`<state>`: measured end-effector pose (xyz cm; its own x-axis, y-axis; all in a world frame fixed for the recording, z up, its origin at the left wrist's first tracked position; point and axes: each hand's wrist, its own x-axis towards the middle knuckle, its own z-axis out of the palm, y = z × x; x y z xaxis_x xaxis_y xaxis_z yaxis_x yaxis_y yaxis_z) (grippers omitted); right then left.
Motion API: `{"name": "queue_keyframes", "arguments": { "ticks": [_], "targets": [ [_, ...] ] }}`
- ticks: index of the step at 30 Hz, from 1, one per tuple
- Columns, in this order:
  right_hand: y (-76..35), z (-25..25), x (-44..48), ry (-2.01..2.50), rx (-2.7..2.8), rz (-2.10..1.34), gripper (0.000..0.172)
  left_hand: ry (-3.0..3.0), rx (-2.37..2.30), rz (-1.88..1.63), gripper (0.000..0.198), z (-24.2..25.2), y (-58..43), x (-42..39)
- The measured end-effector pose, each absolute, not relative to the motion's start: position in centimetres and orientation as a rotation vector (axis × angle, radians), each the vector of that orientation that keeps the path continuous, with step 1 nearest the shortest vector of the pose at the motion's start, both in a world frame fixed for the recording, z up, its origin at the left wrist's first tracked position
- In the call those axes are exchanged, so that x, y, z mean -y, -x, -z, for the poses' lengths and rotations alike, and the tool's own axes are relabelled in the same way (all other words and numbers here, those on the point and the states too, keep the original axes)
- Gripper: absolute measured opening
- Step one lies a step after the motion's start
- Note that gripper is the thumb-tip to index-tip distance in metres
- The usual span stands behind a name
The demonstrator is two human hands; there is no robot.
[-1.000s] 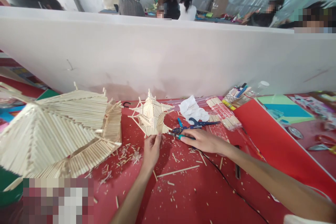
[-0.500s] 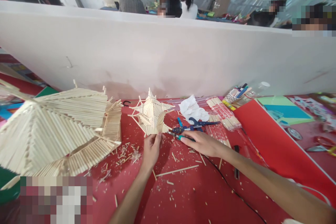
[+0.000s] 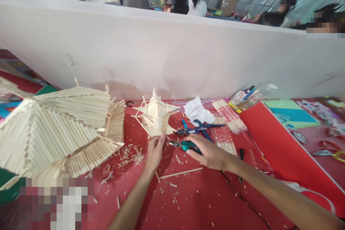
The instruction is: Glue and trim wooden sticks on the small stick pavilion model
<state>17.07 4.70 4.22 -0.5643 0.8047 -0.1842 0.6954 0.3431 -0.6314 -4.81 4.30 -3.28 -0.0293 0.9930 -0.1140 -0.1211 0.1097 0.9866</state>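
My left hand [image 3: 155, 149] is pinched closed at the front edge of a small pointed model [image 3: 157, 116] built of pale wooden sticks. Its fingertips are partly hidden, and the model stands on the red table. My right hand [image 3: 206, 151] grips cutting pliers [image 3: 187, 145] with green and black handles. Their jaws point left, close to my left fingertips and just in front of the model's edge. Behind the pliers lies a dark blue glue gun [image 3: 188, 131], with a blue hand tool [image 3: 206, 125] beside it.
A larger stick-built roof model [image 3: 61, 122] fills the left side. Stick scraps [image 3: 130, 156] litter the red table [image 3: 172, 205]. White tissue [image 3: 198, 110], packs of sticks [image 3: 229, 115] and a red board [image 3: 283, 143] lie to the right. A white partition [image 3: 172, 50] rises behind, with people beyond.
The pliers have come away from the model's right corner toward my left fingertips, and my right hand has turned so more of their green handles shows. My left hand stays at the model's edge.
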Motion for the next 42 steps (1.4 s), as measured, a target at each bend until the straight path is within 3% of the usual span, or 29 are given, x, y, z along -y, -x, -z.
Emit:
{"name": "queue_keyframes", "arguments": {
  "ticks": [5, 10, 14, 20, 23, 26, 34, 42],
  "targets": [
    [-16.3, -2.9, -3.5, 1.294, 2.509, -0.334, 0.033, -1.048, -0.890, -1.070, 0.058, 3.2, 4.1, -3.5],
    [-15.5, -1.4, -2.8, 1.352, 2.572, -0.084, 0.041, -0.999, -1.005, -1.177, 0.045, 3.3, 2.2, -2.6],
    [-15.8, -2.3, -2.5, 1.452, 2.566, -0.324, 0.048, -1.155, -1.007, -1.110, 0.035, 3.4, 2.9, -2.5],
    [-18.7, -3.2, -4.8, 1.130, 2.494, -1.548, 0.054, -1.428, -0.859, -0.918, 0.026, 2.7, 5.1, -3.0],
    [-19.1, -1.6, -5.5, 0.925, 2.463, -1.801, 0.072, -1.451, -0.774, -0.881, 0.026, 2.6, 5.2, -3.1],
    [-18.9, -0.6, -5.4, 1.025, 2.369, -1.822, 0.073, -1.391, -0.782, -0.895, 0.029, 2.8, 5.2, -3.3],
    [-19.8, -4.2, -6.2, 1.486, 2.383, -1.508, 0.053, -1.049, -1.061, -1.047, 0.057, 2.9, 5.8, -4.7],
    [-18.7, -5.3, -7.2, 1.552, 2.533, -1.255, 0.050, -0.981, -1.175, -1.192, 0.056, 3.9, 5.0, -4.9]
  ]
}}
